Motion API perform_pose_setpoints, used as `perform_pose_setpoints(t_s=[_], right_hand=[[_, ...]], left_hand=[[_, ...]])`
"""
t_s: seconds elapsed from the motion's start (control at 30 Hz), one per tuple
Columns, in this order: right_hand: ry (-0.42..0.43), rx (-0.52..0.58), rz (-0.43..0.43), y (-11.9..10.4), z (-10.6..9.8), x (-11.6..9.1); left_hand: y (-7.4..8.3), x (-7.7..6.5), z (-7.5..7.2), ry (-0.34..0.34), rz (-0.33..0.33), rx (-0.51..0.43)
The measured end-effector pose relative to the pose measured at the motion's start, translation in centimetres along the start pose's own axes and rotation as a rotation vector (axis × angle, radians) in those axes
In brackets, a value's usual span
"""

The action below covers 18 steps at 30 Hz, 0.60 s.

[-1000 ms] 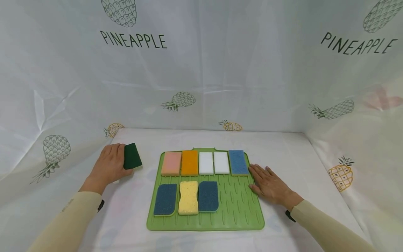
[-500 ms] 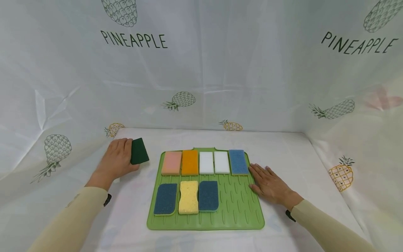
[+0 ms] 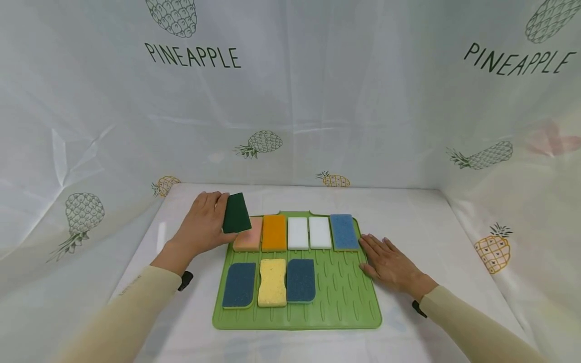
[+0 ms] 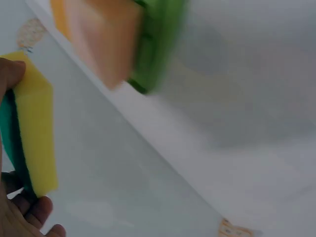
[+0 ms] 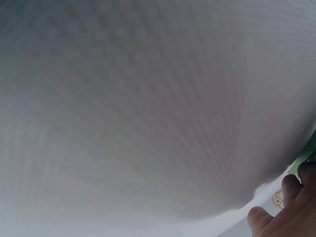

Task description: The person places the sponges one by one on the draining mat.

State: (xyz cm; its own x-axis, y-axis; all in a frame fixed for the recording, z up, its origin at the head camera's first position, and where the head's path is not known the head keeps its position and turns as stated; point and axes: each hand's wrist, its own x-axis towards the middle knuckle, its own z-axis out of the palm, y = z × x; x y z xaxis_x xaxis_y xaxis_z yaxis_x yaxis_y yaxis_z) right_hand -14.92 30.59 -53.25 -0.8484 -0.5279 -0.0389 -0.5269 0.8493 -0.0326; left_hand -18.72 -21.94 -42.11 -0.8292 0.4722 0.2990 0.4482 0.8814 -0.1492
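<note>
My left hand (image 3: 205, 222) grips a sponge (image 3: 236, 214) between thumb and fingers, dark green on one face. The left wrist view shows the yellow foam side of this sponge (image 4: 37, 128). It hangs above the far left corner of a green ribbed mat (image 3: 345, 302), covering part of a pink sponge (image 3: 248, 239). My right hand (image 3: 391, 264) rests with straight fingers at the mat's right edge, fingertips close to a blue sponge (image 3: 344, 232).
An orange sponge (image 3: 274, 233) and two white sponges (image 3: 297, 233) continue the mat's back row. In front lie a yellow notched sponge (image 3: 272, 283) and two dark blue-topped sponges (image 3: 239, 285). A white pineapple-print cloth (image 3: 363, 126) rises behind the table.
My left hand has lifted the green and yellow sponge from the table at the left and carried it right, over the mat's corner. The right hand has stayed in place.
</note>
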Motion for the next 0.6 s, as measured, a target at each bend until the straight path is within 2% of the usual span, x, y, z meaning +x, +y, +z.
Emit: perform_pose_setpoints(t_s=[0.2, 0.6], right_hand=[[-0.002, 0.007, 0.010, -0.1, 0.0, 0.0], [0.000, 0.014, 0.005, -0.3, -0.6, -0.1]], left_hand=[[4.7, 1.5, -1.0, 0.006, 0.050, -0.044], [13.1, 3.4, -1.1, -0.007, 0.154, -0.146]])
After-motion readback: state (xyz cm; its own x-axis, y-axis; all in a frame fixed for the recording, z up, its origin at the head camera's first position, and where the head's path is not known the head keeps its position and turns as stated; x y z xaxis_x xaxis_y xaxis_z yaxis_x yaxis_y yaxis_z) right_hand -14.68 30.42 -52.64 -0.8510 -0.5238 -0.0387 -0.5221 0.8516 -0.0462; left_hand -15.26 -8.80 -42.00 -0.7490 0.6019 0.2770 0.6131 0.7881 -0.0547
